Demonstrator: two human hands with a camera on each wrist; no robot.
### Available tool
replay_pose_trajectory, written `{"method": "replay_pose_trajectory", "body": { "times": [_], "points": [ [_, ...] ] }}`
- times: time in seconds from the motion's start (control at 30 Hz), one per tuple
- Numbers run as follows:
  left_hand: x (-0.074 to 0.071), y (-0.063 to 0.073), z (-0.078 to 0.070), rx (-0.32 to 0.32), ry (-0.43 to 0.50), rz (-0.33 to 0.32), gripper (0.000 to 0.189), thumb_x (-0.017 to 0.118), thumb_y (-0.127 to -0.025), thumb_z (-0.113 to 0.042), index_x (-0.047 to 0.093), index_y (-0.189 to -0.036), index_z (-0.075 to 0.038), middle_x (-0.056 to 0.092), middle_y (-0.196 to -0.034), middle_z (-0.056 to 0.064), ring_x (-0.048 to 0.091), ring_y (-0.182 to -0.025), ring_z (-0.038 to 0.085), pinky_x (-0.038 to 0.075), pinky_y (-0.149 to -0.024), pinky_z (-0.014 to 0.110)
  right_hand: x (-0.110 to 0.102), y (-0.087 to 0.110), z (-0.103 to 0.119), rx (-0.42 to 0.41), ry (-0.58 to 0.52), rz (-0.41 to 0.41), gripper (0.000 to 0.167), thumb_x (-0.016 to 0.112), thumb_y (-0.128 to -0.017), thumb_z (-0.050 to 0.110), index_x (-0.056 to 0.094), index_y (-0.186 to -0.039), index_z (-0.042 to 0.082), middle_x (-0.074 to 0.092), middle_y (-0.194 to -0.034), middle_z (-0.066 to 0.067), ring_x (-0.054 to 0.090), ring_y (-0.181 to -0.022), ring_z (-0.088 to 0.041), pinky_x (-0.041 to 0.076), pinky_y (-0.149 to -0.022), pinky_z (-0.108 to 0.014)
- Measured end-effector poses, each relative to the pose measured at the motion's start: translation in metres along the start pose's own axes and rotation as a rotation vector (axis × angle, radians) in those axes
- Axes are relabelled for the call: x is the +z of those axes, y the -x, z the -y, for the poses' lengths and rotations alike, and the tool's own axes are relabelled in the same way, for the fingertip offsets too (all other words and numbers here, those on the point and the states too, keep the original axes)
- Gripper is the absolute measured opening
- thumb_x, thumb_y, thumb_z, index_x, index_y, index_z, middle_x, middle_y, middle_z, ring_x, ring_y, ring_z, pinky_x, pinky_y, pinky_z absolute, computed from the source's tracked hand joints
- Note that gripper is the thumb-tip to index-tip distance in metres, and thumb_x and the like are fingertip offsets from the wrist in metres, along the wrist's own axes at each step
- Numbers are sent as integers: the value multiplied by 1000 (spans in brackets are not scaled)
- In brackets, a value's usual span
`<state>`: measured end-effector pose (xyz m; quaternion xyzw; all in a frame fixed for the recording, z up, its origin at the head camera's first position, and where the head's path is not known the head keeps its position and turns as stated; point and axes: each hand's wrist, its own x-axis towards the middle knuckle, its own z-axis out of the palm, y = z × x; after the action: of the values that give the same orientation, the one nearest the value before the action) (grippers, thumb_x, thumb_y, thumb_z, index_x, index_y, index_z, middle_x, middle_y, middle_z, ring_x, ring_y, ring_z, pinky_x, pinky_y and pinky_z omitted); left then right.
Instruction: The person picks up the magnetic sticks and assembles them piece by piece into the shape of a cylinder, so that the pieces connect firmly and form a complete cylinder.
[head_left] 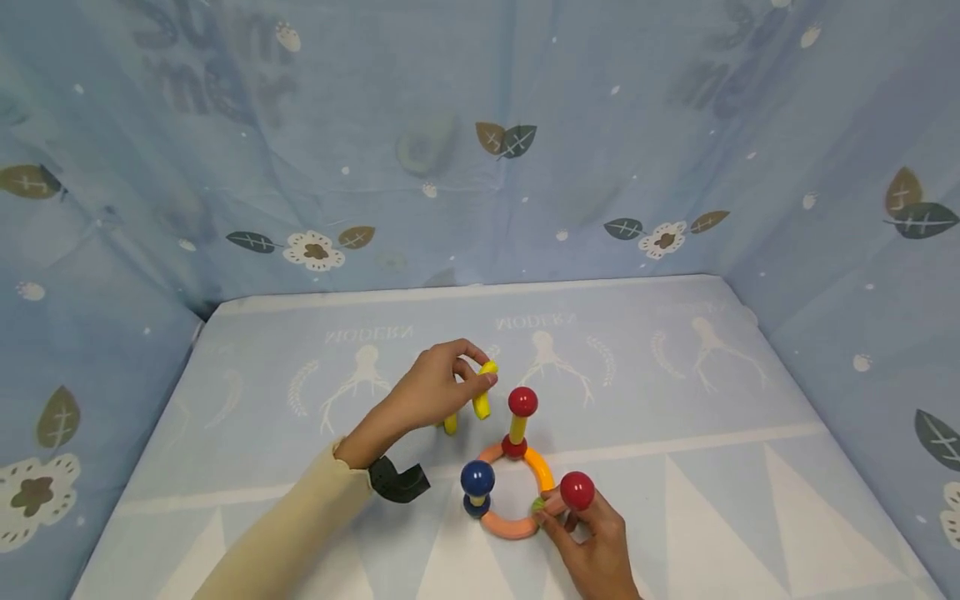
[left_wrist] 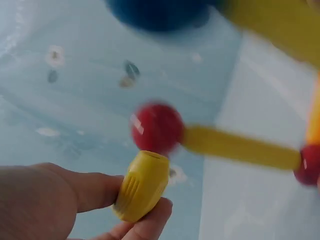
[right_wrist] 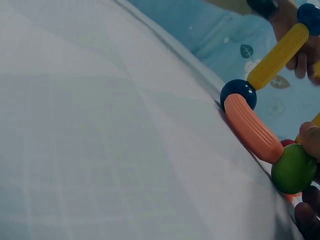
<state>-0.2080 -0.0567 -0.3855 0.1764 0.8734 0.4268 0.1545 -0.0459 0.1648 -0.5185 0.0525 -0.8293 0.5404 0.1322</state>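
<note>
My left hand [head_left: 435,385] pinches a yellow toy rod [head_left: 483,402] between thumb and fingers, raised above the table. In the left wrist view, this ribbed yellow rod [left_wrist: 142,186] appears end-on. Below the left hand, another yellow rod [head_left: 450,423] is partly hidden. A ring of curved rods and balls lies on the table, including a salmon curved rod [head_left: 508,527] and an orange one [head_left: 540,468]. My right hand [head_left: 596,542] grips its green ball [right_wrist: 294,169]. Yellow uprights carry a red ball [head_left: 522,402] and a blue ball [head_left: 477,478]; another red ball [head_left: 577,491] stands above the right hand.
The ring rests on a pale patterned tabletop [head_left: 712,400]. Blue patterned cloth [head_left: 480,208] hangs behind the table and along both sides. A black band [head_left: 399,481] sits at the left wrist, by a cream sleeve [head_left: 300,525].
</note>
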Motion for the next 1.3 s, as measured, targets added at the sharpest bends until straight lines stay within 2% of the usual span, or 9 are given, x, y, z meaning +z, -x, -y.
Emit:
{"method": "replay_pose_trajectory", "body": {
  "times": [0.13,0.27,0.53,0.83,0.97,1.07,1.17,1.23,1.3],
  "points": [
    [-8,15,-11,-13,100,101,30,71,-91,-33,68,-110,-10,65,-70,1,49,-53,20,35,-47,30,-1,-2,-1,-7,7,-9,25,83,-79,11,65,-90,25,67,-98,11,59,-75,-9,50,-60,-25],
    [-8,24,-13,6,98,133,29,73,-89,-37,71,-104,-12,63,-66,2,47,-54,19,32,-47,29,-2,-2,-2,-15,20,-1,24,82,-79,13,65,-91,24,66,-98,10,58,-76,-9,49,-60,-24],
    [-1,28,-7,39,59,109,25,74,-87,-40,72,-89,-15,64,-69,-3,56,-63,20,42,-52,32,0,-2,1,-4,-8,-15,25,83,-78,10,66,-90,24,67,-98,11,59,-77,-10,49,-60,-25],
    [5,27,-9,28,30,78,26,74,-87,-41,72,-87,-15,62,-68,-3,55,-62,20,41,-50,30,2,0,0,18,-13,-18,27,83,-78,10,65,-89,26,67,-97,11,59,-76,-10,50,-60,-25],
    [1,24,-3,27,21,50,29,68,-91,-45,72,-89,-16,64,-71,-3,56,-64,21,44,-52,33,2,0,-1,18,-12,-13,27,83,-77,9,65,-89,26,67,-96,12,59,-76,-10,50,-60,-26],
    [-3,17,12,0,-71,-57,31,63,-94,-45,72,-86,-17,64,-72,-4,56,-61,19,45,-53,33,1,-1,-1,-2,-12,-6,26,83,-78,10,65,-90,25,67,-98,11,60,-78,-10,50,-60,-25],
    [-2,7,35,-87,-273,-146,28,67,-92,-41,69,-81,-16,61,-68,-4,53,-55,16,44,-50,31,1,-1,0,-10,-18,-12,26,82,-78,10,65,-90,26,67,-99,11,60,-80,-10,50,-61,-26],
    [3,1,49,-143,-428,-144,27,72,-88,-40,69,-80,-15,59,-69,-4,52,-54,15,43,-48,30,1,-1,1,-4,-22,-23,29,83,-77,7,66,-90,27,67,-97,12,60,-78,-10,50,-60,-26],
    [11,-3,61,-166,-537,-113,26,76,-84,-40,69,-80,-14,58,-71,-3,51,-56,15,42,-48,30,1,0,1,6,-26,-31,32,83,-76,4,66,-89,27,67,-96,13,60,-77,-10,50,-60,-26]
  ]
}}
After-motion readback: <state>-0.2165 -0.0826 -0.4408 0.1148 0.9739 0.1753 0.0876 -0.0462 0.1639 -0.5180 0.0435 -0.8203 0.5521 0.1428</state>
